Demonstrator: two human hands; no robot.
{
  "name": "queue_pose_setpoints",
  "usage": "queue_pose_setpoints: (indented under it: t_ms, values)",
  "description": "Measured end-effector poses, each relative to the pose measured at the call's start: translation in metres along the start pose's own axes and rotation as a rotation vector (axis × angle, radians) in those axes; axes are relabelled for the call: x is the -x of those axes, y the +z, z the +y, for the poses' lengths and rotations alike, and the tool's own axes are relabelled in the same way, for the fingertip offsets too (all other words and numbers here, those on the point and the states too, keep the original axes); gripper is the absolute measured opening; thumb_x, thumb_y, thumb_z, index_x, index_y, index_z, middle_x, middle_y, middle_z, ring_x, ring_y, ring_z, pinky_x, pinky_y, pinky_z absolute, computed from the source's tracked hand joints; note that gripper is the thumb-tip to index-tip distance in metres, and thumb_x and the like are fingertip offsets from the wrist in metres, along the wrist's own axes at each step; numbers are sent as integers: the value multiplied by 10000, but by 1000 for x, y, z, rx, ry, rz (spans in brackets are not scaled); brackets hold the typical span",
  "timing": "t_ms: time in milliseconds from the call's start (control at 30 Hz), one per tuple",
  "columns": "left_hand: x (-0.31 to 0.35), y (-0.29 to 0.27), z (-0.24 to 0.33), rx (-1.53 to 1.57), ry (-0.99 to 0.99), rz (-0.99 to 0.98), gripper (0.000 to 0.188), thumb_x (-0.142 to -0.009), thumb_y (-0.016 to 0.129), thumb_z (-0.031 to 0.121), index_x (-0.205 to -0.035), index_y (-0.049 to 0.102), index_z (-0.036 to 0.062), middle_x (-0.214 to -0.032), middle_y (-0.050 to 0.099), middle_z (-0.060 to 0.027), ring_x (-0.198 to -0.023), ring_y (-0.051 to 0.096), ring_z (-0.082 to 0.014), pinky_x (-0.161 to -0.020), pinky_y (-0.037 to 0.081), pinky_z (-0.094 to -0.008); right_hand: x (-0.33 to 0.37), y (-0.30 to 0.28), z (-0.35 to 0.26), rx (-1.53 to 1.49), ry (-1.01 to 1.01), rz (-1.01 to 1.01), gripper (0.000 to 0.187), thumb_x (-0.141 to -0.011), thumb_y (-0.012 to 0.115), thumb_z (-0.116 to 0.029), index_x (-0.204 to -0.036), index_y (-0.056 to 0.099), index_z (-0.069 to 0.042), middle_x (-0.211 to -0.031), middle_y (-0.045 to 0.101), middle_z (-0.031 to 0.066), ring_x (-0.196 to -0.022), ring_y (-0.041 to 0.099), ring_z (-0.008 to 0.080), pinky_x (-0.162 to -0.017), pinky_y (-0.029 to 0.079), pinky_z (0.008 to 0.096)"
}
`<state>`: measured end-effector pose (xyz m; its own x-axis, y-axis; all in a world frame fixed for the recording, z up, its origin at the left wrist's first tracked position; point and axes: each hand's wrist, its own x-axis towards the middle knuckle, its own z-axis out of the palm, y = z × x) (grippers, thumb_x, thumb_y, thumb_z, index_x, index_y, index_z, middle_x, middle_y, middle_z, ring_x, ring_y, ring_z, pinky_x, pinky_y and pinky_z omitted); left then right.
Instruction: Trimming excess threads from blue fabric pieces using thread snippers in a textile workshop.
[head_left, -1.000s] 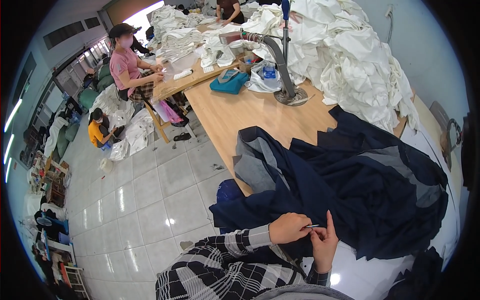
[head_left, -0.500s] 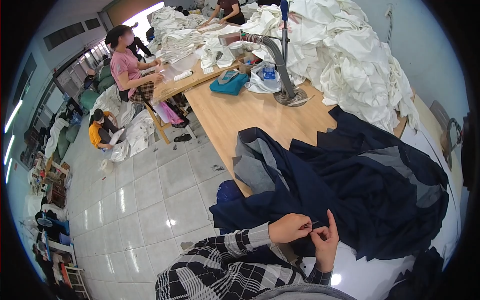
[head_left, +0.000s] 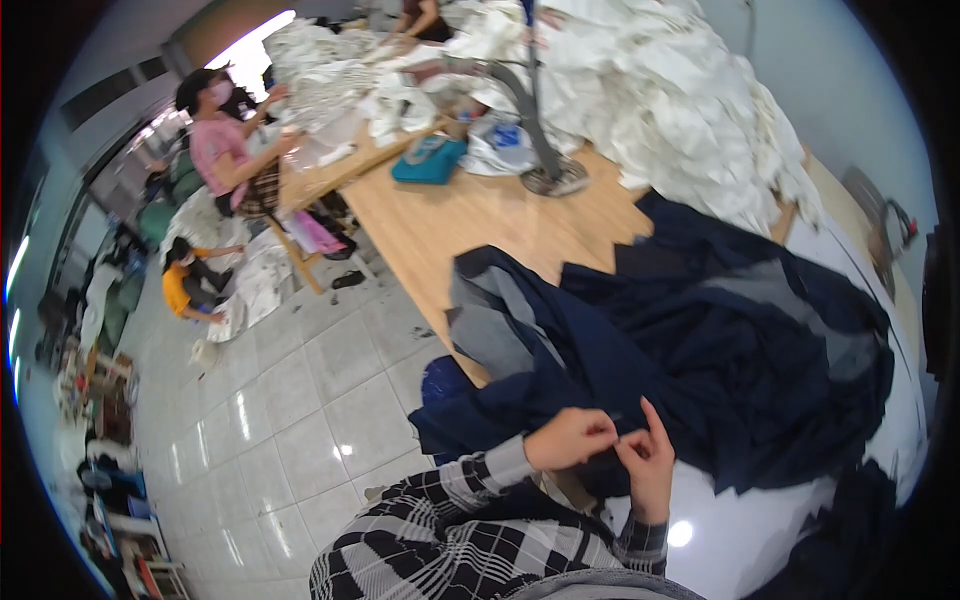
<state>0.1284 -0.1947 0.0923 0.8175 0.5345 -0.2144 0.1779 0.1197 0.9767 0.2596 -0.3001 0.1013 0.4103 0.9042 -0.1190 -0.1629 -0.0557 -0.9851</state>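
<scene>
Navy cloth (head_left: 690,365) bars the way ahead; room lies left above the floor (head_left: 285,425).

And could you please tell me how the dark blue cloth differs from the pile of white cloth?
The dark blue cloth shows grey areas, while the pile of white cloth is mostly white. The dark blue cloth lies low and nearer; the pile of white cloth is heaped higher, farther back. Both look crumpled.

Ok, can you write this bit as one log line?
left hand: fingers pinched; right hand: index raised, beside left; any held item: too blurred to tell; navy cloth: heaped on table
</scene>
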Motion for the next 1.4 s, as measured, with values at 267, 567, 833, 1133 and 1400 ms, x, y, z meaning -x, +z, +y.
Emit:
queue_pose_setpoints:
  t_ms: [267, 567, 833, 1133, 1400]
  values:
    - [-3, -15, 9, 242, -75, 65, 104, -821, 649, 81, -907, 617, 31, -695, 561, 30, -525, 471, -27, -459, 336, -158, -13, -2, 7, -113, 110, -45, 570, -795, 620, 50, -1320, 408, -23, -787, 608, 5, -694, 500, 16, -630, 391, 151]
    - [-3, -6, 19, 296, -53, 82, 230, -816, 626, 2, -1023, 527, -6, -785, 557, -12, -574, 479, -43, -507, 387, -175, -3, 1, 19, -159, 116, 93, 225, -808, 624, 44, -987, 509, -31, -808, 537, -20, -744, 509, 38, -686, 418, 159]
    - [-3, -6, 17, 144, 15, 39, 323, -799, 631, -8, -1095, 501, 2, -834, 570, -31, -602, 503, -45, -520, 408, -177, 2, -3, 10, 111, 149, 68, 79, -822, 641, -22, -884, 604, 11, -765, 573, -28, -652, 501, 28, -580, 409, 165]
    - [-9, -13, 14, 68, 24, 78, 359, -781, 655, 10, -1104, 499, 13, -816, 589, -37, -586, 507, -53, -515, 411, -184, 0, -10, 6, -13, 321, -82, 161, -838, 637, -96, -934, 624, 34, -716, 593, -5, -617, 543, 66, -573, 440, 189]
    - [-12, -10, 12, 326, -211, -4, 312, -790, 685, 55, -1059, 527, 25, -804, 584, -8, -546, 482, -40, -475, 365, -169, -3, -11, 12, -262, 54, -110, 71, -857, 601, -53, -896, 634, -4, -1053, 564, 17, -824, 506, 54, -740, 417, 195]
